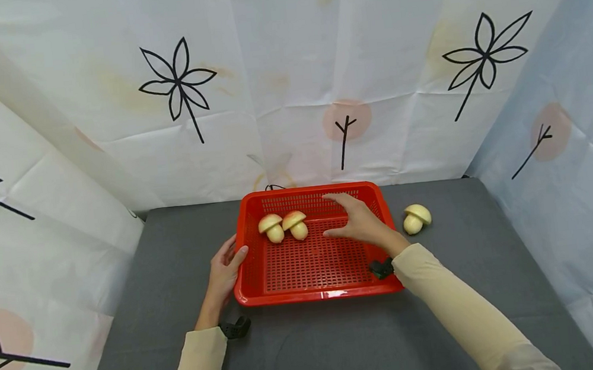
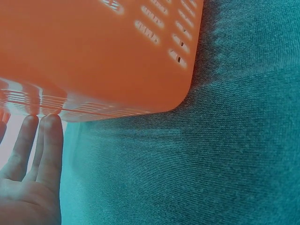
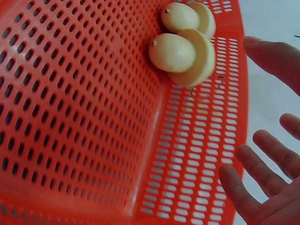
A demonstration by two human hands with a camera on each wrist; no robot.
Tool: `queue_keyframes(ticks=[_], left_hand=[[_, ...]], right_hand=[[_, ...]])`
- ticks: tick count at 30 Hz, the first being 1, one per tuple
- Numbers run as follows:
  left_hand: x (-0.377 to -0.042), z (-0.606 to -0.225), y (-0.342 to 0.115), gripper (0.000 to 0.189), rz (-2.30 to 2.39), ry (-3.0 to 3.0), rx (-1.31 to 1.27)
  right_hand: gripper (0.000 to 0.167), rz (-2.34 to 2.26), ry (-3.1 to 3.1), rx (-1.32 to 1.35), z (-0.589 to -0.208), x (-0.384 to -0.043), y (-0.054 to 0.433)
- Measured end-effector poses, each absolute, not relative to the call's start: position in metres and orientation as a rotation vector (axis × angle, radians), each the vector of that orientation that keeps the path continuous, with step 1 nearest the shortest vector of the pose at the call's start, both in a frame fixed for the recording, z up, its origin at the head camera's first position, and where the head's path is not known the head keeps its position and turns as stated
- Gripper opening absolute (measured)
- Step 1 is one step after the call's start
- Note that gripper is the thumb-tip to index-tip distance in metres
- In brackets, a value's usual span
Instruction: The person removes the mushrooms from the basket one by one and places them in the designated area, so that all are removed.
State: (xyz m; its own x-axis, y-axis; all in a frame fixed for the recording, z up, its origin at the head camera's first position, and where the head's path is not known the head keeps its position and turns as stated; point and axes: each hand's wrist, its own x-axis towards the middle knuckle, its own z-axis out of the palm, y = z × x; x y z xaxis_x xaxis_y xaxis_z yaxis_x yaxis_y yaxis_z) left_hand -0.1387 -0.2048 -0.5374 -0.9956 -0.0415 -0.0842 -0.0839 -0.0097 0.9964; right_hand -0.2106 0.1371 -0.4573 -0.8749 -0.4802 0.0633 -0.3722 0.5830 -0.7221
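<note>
One mushroom (image 1: 416, 217) right of the basket (image 1: 286, 298) should presumably be loaded next by the spread, empty right hand (image 1: 360, 217); the basket's left is touched by the straight-fingered left hand (image 1: 223, 269).

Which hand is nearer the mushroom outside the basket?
The right hand, over the red basket, left of the toy mushroom; the left hand touches the basket's left side.

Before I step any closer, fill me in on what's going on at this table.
A person's left hand touches the left side of a red basket. The right hand is over the basket, fingers spread, holding nothing. Two mushrooms lie inside, toward the far left; a third mushroom lies on the gray table, right of the basket.
</note>
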Motion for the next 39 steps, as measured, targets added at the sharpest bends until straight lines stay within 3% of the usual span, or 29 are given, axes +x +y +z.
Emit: queue_keyframes(ticks=[23,39], left_hand=[[-0.139,-0.538,-0.204,0.062,2.208,2.181,-0.127],[-0.139,-0.538,-0.207,0.061,2.22,2.148,-0.119]], right_hand=[[0.085,-1.098,2.609,-0.677,-0.495,-0.228,0.076],[0.089,-0.946,2.652,-0.726,-0.499,-0.226,0.052]])
